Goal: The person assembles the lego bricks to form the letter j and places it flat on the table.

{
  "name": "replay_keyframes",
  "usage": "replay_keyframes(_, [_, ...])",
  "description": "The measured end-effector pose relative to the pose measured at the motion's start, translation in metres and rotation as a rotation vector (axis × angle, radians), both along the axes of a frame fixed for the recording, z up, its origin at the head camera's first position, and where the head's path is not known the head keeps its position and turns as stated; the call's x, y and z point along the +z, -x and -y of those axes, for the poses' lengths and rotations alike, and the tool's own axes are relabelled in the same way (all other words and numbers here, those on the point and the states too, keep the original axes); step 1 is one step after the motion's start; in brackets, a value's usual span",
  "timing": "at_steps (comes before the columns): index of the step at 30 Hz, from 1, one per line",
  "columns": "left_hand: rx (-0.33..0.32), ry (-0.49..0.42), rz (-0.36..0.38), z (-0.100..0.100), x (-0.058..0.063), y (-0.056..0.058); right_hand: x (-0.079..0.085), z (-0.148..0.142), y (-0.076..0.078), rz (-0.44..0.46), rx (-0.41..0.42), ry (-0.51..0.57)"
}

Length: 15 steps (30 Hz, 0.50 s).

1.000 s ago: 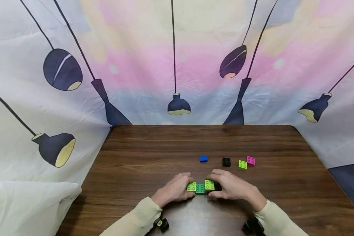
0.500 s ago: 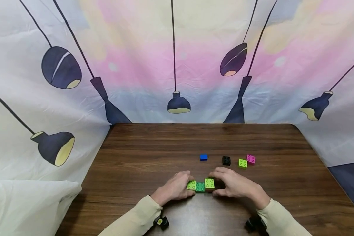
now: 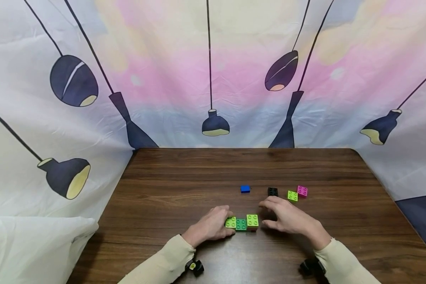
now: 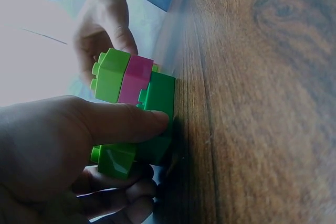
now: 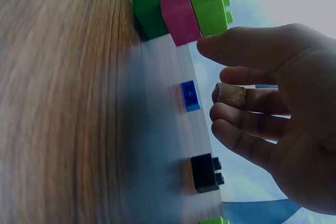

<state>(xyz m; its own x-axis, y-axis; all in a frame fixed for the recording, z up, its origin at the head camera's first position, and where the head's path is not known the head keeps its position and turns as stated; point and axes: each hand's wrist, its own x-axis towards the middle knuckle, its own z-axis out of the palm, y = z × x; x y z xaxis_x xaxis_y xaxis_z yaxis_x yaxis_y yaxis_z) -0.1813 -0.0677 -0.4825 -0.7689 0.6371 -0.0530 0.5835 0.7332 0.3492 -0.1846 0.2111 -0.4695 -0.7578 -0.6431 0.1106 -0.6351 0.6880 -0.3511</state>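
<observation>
On the table in front of me stands a joined build of toy building bricks. Its base is a green brick (image 3: 241,225), with a lime brick (image 3: 230,223) on the left end. On the right end a pink brick (image 5: 180,14) carries another lime brick (image 3: 252,220). My left hand (image 3: 211,225) grips the left end, thumb pressed along the near side of the green brick in the left wrist view. Just right of the build, my right hand (image 3: 292,217) is apart from it, fingers loosely bent and holding nothing.
Behind the build lie a blue brick (image 3: 245,189), a black brick (image 3: 273,192) partly covered by the right hand, a loose lime brick (image 3: 292,196) and a magenta brick (image 3: 302,191). A patterned cloth (image 3: 170,79) hangs beyond the brown table's (image 3: 184,169) far edge.
My right hand has let go of the build's right end and moved right and away, toward the black brick. The left hand and the build have stayed in place.
</observation>
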Motion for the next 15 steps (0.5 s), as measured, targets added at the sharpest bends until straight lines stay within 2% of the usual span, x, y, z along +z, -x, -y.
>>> replay_keyframes(4, [-0.003, -0.003, 0.002, 0.000, 0.001, 0.000, -0.001, -0.006, 0.001, -0.048, -0.020, 0.013])
replay_keyframes(9, [-0.024, -0.013, -0.024, 0.000, 0.001, 0.002, 0.000, -0.011, 0.002, -0.059, -0.058, 0.004])
replay_keyframes(15, [-0.011, -0.007, -0.004, 0.000, 0.001, 0.000, -0.001, -0.016, 0.004, -0.073, -0.140, -0.009])
